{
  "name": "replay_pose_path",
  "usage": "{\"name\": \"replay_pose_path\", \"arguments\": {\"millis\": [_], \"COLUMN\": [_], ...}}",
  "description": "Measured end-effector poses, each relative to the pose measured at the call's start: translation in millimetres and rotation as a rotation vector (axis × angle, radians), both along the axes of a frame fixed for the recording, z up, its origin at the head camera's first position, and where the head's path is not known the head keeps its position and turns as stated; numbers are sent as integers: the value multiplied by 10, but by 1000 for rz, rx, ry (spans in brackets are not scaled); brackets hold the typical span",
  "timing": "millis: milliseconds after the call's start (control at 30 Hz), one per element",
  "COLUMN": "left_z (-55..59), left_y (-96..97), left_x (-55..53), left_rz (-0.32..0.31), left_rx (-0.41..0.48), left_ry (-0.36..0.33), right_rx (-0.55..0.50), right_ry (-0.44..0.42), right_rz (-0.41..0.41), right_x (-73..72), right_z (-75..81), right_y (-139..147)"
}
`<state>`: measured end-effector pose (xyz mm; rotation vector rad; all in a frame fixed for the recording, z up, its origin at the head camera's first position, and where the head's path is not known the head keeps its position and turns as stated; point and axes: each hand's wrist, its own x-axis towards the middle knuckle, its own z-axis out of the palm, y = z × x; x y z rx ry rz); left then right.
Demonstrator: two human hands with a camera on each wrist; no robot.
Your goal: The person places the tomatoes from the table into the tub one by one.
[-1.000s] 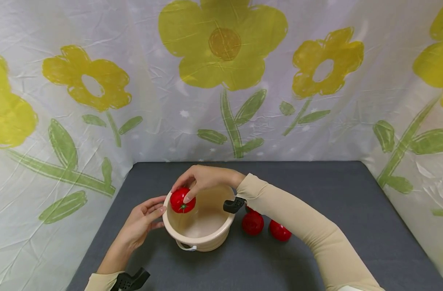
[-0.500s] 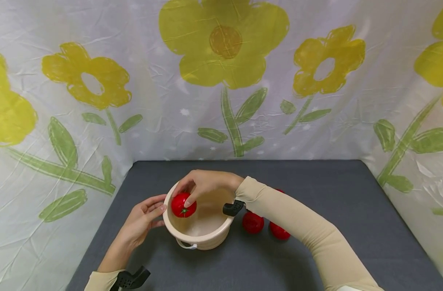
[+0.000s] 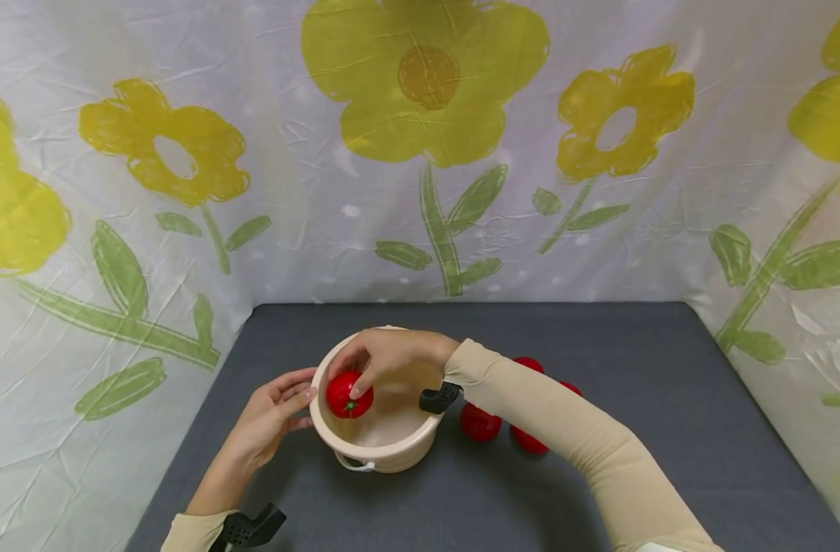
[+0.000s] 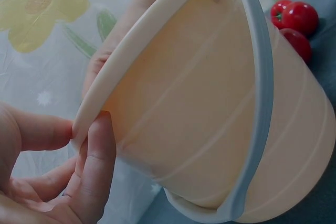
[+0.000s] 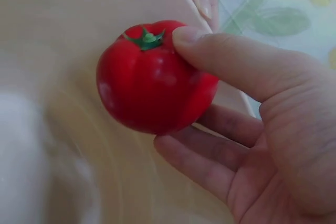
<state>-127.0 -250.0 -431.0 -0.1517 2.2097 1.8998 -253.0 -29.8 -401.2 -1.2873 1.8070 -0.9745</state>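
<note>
A cream bucket [image 3: 400, 461] stands on the dark table, its pale handle [image 4: 264, 77] hanging down at the side. My left hand [image 3: 271, 418] pinches the rim at its left; in the left wrist view the thumb lies on one side of the rim and fingers on the other. Inside the mouth, near the left wall, my right hand [image 3: 395, 355] grips a red tomato [image 5: 152, 85] with a green calyx. The right wrist view shows the thumb on top of the tomato and the fingers beneath it.
Several more red tomatoes [image 3: 479, 424] lie on the table [image 3: 668, 399] to the right of the bucket, partly hidden by the right sleeve [image 3: 564, 414]. A white cloth with yellow flowers [image 3: 426, 77] hangs behind and at both sides.
My right hand has lowered the tomato a little deeper into the bucket. The left hand stays at the rim. More of the tomatoes behind the right sleeve now show.
</note>
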Motion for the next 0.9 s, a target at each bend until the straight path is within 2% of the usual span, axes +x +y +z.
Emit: {"name": "replay_pose_path", "arguments": {"millis": [433, 800, 900], "left_z": [7, 6, 9], "left_y": [-4, -4, 0], "left_x": [0, 4, 4], "left_rz": [-2, -12, -10], "left_rx": [22, 45, 48], "left_ry": [9, 31, 28], "right_rx": [38, -21, -18], "right_ry": [27, -6, -144], "right_rz": [-2, -19, -81], "right_x": [0, -43, 2], "right_z": [-63, -72, -38], "right_y": [-31, -7, 29]}}
